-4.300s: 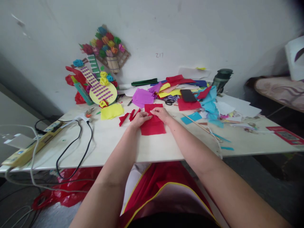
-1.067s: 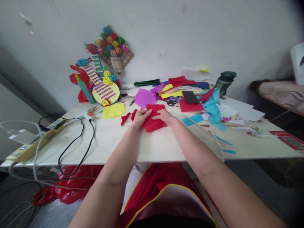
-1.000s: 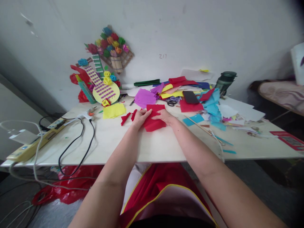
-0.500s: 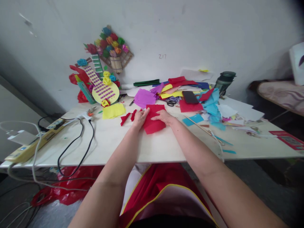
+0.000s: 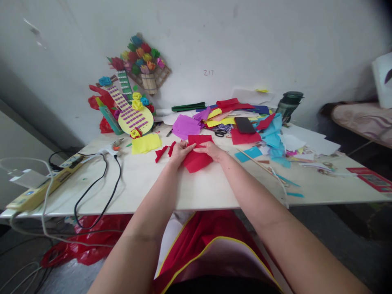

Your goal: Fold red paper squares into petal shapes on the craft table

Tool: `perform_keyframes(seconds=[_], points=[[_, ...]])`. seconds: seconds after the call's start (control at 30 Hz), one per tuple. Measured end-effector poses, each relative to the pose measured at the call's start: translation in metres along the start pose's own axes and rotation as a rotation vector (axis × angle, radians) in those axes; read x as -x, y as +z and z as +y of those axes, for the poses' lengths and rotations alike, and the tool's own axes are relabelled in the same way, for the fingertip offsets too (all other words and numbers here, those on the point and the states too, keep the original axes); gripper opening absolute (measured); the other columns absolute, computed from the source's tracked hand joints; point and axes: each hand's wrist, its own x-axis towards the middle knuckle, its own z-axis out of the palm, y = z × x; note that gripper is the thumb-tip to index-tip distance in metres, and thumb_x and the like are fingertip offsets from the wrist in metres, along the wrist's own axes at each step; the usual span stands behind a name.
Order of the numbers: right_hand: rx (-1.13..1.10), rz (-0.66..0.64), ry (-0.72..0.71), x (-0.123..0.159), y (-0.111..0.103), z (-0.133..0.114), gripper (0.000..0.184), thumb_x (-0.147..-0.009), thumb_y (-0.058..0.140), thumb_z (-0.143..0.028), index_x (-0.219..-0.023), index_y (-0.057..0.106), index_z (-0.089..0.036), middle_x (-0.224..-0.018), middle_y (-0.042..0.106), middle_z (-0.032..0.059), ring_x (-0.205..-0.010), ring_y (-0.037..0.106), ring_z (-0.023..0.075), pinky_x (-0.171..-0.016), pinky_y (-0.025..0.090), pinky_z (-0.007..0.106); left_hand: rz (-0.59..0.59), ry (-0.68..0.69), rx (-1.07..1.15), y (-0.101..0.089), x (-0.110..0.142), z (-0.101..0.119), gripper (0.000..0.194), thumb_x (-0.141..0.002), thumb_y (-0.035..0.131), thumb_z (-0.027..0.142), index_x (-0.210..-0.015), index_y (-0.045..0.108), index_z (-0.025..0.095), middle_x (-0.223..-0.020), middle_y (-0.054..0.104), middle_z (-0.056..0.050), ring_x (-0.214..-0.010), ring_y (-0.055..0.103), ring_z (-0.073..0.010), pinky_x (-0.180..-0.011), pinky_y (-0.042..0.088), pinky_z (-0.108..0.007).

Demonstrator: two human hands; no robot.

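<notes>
The left hand point(image 5: 180, 152) and right hand point(image 5: 212, 150) had just drawn together, fingertips nearly meeting. Both pinched the red crepe paper point(image 5: 197, 162), apparently shaping its middle.

I make out the red sheet point(image 5: 198, 162) as matt, crepe-like paper, the tabletop point(image 5: 143, 181) as smooth; near left, the bag point(image 5: 92, 245) is glossy plastic; at right, the stick point(image 5: 256, 161) looks like bare wood.

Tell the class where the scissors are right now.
In the head view, the scissors lie right of centre, beyond the right hand, between the purple paper and the red paper beside the phone.
</notes>
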Motion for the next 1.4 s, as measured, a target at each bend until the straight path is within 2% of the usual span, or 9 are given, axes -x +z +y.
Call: perform_keyframes(seconds=[0.2, 0.43, 0.53, 0.7, 0.83, 0.93, 1.1, 1.3, 1.4], points=[[0.070, 0.163, -0.145, -0.006, -0.006, 0.004, 0.030, -0.057, 0.075, -0.044, -0.063, 0.064, -0.016, -0.061, 0.064, 0.0014, -0.068, 0.060, 0.0177, -0.064, 0.045, 0.028, 0.000, -0.040, 0.093, 0.000, 0.002, 0.005, 0.036, -0.059, 0.075, 0.045, -0.061, 0.053, 0.016, -0.054, 0.055, 0.002, -0.049, 0.048, -0.0089, -0.047, 0.037, -0.022], [0.076, 0.137, -0.181, -0.009, -0.005, 0.009, 0.032, -0.057, 0.073, -0.046, -0.062, 0.063, -0.016, -0.062, 0.062, -0.0005, -0.061, 0.055, 0.0133, -0.061, 0.042, 0.026, -0.069, -0.030, 0.025, 0.000, 0.002, 0.004, 0.038, -0.061, 0.073, 0.048, -0.057, 0.052, 0.016, -0.049, 0.048, 0.003, -0.045, 0.041, -0.0074, -0.044, 0.031, -0.021], [-0.040, 0.159, -0.151, -0.009, -0.006, 0.008, 0.036, -0.060, 0.072, -0.049, -0.070, 0.064, -0.016, -0.067, 0.065, 0.0011, -0.063, 0.058, 0.0144, -0.062, 0.043, 0.027, 0.009, -0.002, -0.003, -0.001, -0.002, 0.000, 0.036, -0.063, 0.071, 0.049, -0.060, 0.053, 0.017, -0.050, 0.050, 0.003, -0.046, 0.042, -0.0075, -0.044, 0.031, -0.021], [-0.206, 0.228, -0.054, -0.015, -0.012, 0.011, 0.037, -0.065, 0.068, -0.053, -0.076, 0.061, -0.018, -0.066, 0.066, 0.0023, -0.057, 0.058, 0.0159, -0.056, 0.046, 0.030, 0.265, 0.023, 0.023, -0.005, -0.012, -0.009, 0.035, -0.067, 0.066, 0.050, -0.062, 0.052, 0.018, -0.052, 0.050, 0.004, -0.047, 0.044, -0.0083, -0.045, 0.033, -0.021], [-0.200, 0.239, -0.015, -0.018, -0.011, 0.014, 0.031, -0.062, 0.073, -0.042, -0.077, 0.062, -0.017, -0.069, 0.068, 0.0030, -0.059, 0.061, 0.0160, -0.057, 0.047, 0.029, 0.322, 0.011, 0.049, -0.006, -0.016, -0.012, 0.034, -0.066, 0.067, 0.048, -0.064, 0.052, 0.017, -0.052, 0.051, 0.004, -0.046, 0.045, -0.0076, -0.046, 0.034, -0.020], [-0.177, 0.300, -0.063, -0.018, -0.007, 0.015, 0.025, -0.058, 0.075, -0.029, -0.077, 0.064, -0.016, -0.070, 0.068, 0.0025, -0.064, 0.063, 0.0164, -0.062, 0.049, 0.029, 0.281, -0.025, 0.104, -0.004, -0.012, -0.008, 0.034, -0.062, 0.070, 0.046, -0.068, 0.054, 0.017, -0.056, 0.056, 0.003, -0.048, 0.049, -0.0083, -0.047, 0.036, -0.021], [-0.075, 0.386, -0.110, -0.021, -0.009, 0.015, 0.015, -0.061, 0.071, -0.024, -0.071, 0.063, -0.015, -0.067, 0.068, 0.0019, -0.065, 0.063, 0.0170, -0.067, 0.050, 0.031, 0.155, -0.088, 0.198, -0.003, -0.004, 0.001, 0.036, -0.053, 0.078, 0.040, -0.067, 0.053, 0.017, -0.056, 0.057, 0.003, -0.047, 0.050, -0.0084, -0.044, 0.037, -0.020], [-0.105, 0.264, -0.136, -0.022, -0.013, 0.017, 0.016, -0.060, 0.072, -0.020, -0.074, 0.066, -0.015, -0.067, 0.069, 0.0015, -0.064, 0.063, 0.0163, -0.071, 0.050, 0.033, -0.023, -0.118, 0.285, -0.009, -0.005, -0.003, 0.031, -0.052, 0.079, 0.029, -0.071, 0.058, 0.016, -0.063, 0.063, 0.001, -0.055, 0.058, -0.0106, -0.056, 0.043, -0.022], [-0.109, 0.202, -0.105, -0.020, -0.013, 0.016, 0.017, -0.058, 0.074, -0.020, -0.071, 0.066, -0.015, -0.066, 0.068, 0.0017, -0.063, 0.063, 0.0165, -0.070, 0.051, 0.034, -0.050, -0.153, 0.248, -0.010, -0.006, -0.004, 0.026, -0.054, 0.077, 0.030, -0.067, 0.060, 0.015, -0.062, 0.063, 0.001, -0.055, 0.056, -0.0106, -0.056, 0.042, -0.023]])
